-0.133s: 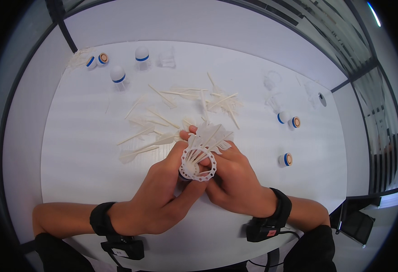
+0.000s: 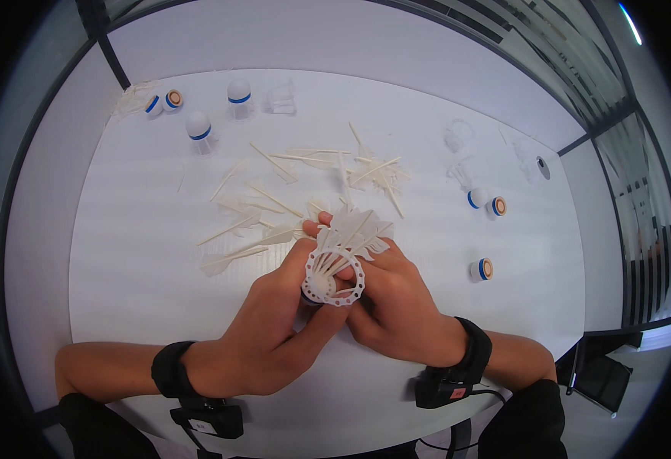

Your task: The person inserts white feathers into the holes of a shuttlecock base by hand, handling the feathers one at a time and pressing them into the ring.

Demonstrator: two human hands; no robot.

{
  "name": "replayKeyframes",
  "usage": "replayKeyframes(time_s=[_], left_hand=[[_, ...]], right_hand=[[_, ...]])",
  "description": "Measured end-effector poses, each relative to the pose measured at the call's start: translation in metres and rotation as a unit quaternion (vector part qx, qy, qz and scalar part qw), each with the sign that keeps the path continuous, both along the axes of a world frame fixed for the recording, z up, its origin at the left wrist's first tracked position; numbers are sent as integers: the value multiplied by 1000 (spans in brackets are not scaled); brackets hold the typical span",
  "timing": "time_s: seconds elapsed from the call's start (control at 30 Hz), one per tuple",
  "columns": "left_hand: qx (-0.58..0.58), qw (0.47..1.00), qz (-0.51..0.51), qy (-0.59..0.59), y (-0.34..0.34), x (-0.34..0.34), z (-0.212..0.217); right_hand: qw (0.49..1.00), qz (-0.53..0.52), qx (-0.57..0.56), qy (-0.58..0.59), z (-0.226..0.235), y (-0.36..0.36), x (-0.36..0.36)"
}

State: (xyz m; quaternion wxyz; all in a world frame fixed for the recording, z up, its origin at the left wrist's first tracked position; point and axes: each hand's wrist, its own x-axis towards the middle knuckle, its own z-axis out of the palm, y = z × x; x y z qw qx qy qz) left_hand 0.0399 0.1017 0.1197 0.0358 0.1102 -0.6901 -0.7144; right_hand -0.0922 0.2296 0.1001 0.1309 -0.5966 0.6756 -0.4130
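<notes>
Holding a partly feathered shuttlecock (image 2: 322, 284) over the near middle of a white table (image 2: 133, 237), between left hand (image 2: 270, 310) and right hand (image 2: 397, 294). Clamped on the shuttlecock in a two-handed grip: wrapped by the left around the white base (image 2: 316, 291), held by the right along the opposite side of a holed ring (image 2: 346, 301), with fingertip contact partly hidden by plumage.

Apparently partway along, judging by the fan of mounted feathers (image 2: 360, 226) already in place on the far side, with stems converging on the base inside the ring's outline. Bare around much of the ring's near edge, with open holes showing; on that evidence, more feathers seemingly left to fit. Too overlapped for a sure count.

Strewn beyond the hands, with loose feathers (image 2: 250, 223) to the left and a tangled pile (image 2: 381, 172) farther back, seemingly unused as yet. Set out at back left beside clear plastic (image 2: 281, 99): domed heads (image 2: 240, 90) with blue bands, plus a pair of tan-ended stubs (image 2: 173, 99). Placed at right, well apart from the hands: three more blue-banded stubs (image 2: 482, 269), all without feathers.
</notes>
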Motion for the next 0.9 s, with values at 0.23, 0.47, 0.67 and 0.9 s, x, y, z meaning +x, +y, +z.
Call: replayKeyframes(time_s=[0.23, 0.47, 0.67, 0.9], left_hand=[[5, 1000, 0, 7, 0, 1, 0], [8, 1000, 2, 16, 0, 0, -1], [5, 1000, 2, 2, 1, -1, -1], [0, 1000, 1, 6, 0, -1, -1]], right_hand=[[999, 8, 46, 0, -1, 4, -2], [999, 6, 40, -2, 0, 2, -1], [999, 6, 38, -5, -1, 2, -1], [1000, 4, -3, 0, -2, -1, -1]])
